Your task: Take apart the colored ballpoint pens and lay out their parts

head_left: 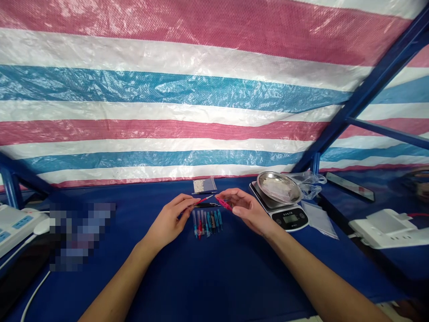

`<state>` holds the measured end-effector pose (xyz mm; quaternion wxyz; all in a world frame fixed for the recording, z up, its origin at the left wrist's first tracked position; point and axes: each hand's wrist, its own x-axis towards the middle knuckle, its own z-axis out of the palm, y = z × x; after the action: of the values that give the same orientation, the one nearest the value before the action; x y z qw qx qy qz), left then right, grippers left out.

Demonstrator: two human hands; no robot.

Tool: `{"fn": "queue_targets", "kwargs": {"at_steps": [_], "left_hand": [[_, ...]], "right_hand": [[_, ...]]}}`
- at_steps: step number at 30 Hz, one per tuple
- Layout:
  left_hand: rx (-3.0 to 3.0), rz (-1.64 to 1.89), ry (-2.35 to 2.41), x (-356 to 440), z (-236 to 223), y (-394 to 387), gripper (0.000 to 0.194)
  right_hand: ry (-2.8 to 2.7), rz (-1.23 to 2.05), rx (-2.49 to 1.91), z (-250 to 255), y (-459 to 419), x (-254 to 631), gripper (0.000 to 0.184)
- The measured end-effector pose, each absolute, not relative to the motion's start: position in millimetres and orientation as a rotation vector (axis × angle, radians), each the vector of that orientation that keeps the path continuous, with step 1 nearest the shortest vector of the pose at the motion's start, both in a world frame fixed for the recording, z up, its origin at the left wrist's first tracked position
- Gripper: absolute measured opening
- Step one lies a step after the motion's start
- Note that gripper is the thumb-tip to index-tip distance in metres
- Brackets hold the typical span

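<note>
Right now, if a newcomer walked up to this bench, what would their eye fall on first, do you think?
Most likely the large red, white and blue striped tarpaulin filling the view behind the bench. Below it, the left hand holds a slender red piece and the right hand a pink piece above a row of small pen-like parts. To their right, a steel bowl sits on a digital scale.

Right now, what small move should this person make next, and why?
Probably bring the pink piece in the right hand to the tip of the red pen in the left hand: their ends already point at each other, with only a small gap between them.
</note>
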<state>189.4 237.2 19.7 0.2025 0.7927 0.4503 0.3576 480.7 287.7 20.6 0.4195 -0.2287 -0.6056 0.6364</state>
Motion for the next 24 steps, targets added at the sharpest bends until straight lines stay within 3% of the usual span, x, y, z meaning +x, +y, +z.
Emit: {"fn": "queue_targets", "kwargs": {"at_steps": [13,24], "left_hand": [[2.240,0.955,1.199,188.6,14.6,238.2,0.040],[2.154,0.947,1.203,192.1,17.3,238.4,0.036]], "right_hand": [[-1.467,1.660,-0.593,26.7,283.6,478.8,0.051],[-1.332,1.570,-0.891,8.7,297.3,480.0,0.032]]}}
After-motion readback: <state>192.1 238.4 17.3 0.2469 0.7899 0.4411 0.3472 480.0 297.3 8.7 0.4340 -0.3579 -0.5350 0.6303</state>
